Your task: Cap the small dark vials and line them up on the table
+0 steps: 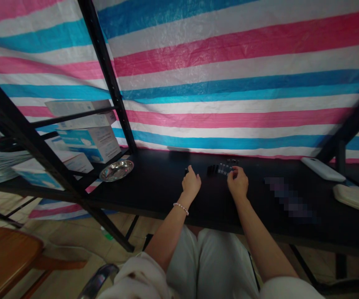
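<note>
My left hand (191,182) rests on the black table (154,187), fingers curled into a loose fist, thumb up, next to a tiny dark piece (186,170). A bead bracelet (181,208) circles that wrist. My right hand (238,181) hovers with fingers bent in a pinch at the right end of a row of small dark and clear vials (219,169). What the fingertips hold, if anything, is too small to make out.
A metal dish (116,170) sits at the table's left end beside stacked white-and-blue boxes (89,141) on a black rack (104,62). A white flat device (322,169) and a pale pouch (355,198) lie at the right. A wooden stool (8,255) stands lower left. Striped tarp hangs behind.
</note>
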Demonstrator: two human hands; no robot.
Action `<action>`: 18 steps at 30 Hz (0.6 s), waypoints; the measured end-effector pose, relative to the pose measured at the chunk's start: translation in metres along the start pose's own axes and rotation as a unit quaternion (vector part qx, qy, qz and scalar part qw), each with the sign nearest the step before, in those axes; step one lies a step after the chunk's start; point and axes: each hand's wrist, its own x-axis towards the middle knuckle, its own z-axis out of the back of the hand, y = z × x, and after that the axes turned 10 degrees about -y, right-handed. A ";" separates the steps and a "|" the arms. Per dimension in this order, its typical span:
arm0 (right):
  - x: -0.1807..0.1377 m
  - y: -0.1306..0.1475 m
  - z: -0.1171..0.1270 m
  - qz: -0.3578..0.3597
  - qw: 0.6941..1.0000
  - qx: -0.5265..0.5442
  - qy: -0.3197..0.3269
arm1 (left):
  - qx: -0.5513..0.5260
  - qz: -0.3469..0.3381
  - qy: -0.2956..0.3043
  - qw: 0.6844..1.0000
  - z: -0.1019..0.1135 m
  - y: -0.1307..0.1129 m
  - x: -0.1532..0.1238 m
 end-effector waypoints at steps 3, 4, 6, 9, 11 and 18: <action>0.000 -0.002 -0.002 0.002 1.000 0.002 0.002 | -0.002 0.005 -0.001 1.000 -0.002 0.002 0.001; 0.000 -0.003 -0.002 0.002 1.000 0.002 0.003 | -0.003 0.006 0.000 1.000 -0.003 0.002 0.001; 0.000 -0.003 -0.003 0.002 1.000 0.000 0.004 | -0.001 0.004 -0.002 1.000 -0.004 0.004 0.003; -0.001 -0.003 -0.003 0.003 1.000 0.003 0.000 | 0.014 0.001 -0.009 1.000 -0.004 0.004 0.005; -0.001 -0.002 -0.003 0.004 1.000 0.008 -0.003 | 0.021 0.002 -0.014 1.000 -0.004 0.003 0.007; 0.000 0.000 -0.001 0.007 1.000 0.020 -0.013 | 0.009 -0.011 -0.026 1.000 -0.005 0.005 0.008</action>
